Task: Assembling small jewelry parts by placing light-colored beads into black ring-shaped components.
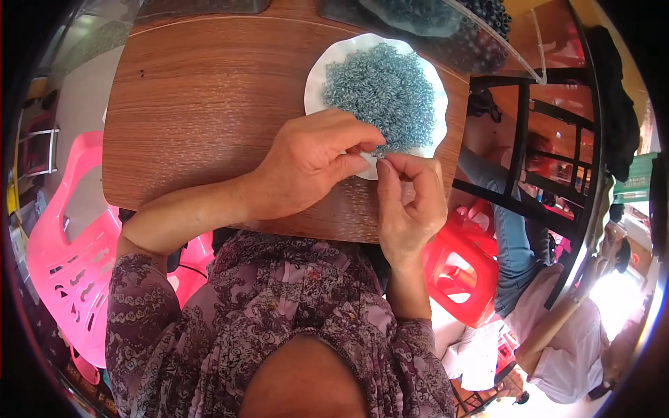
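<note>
A white plate with a wavy rim (pixel 313 87) stands on the wooden table, heaped with small blue-grey metal pieces (pixel 383 94) that look like little coil springs. Over the plate's near edge, my left hand (pixel 306 160) reaches in from the left, its thumb and forefinger closed around a tiny piece. My right hand (pixel 414 205) meets it there, thumb and forefinger pinched at the same spot. Between the fingertips a small metal spring (pixel 378 152) shows in part; the fingers cover the rest.
The brown wooden table (pixel 188 104) has a rounded edge close to my body. Beyond the plate sits a clear container (pixel 481 42) with dark round pieces behind it. A pink chair (pixel 63 244) is at left, a red stool (pixel 463 272) at right. Another person (pixel 557 334) sits at the right.
</note>
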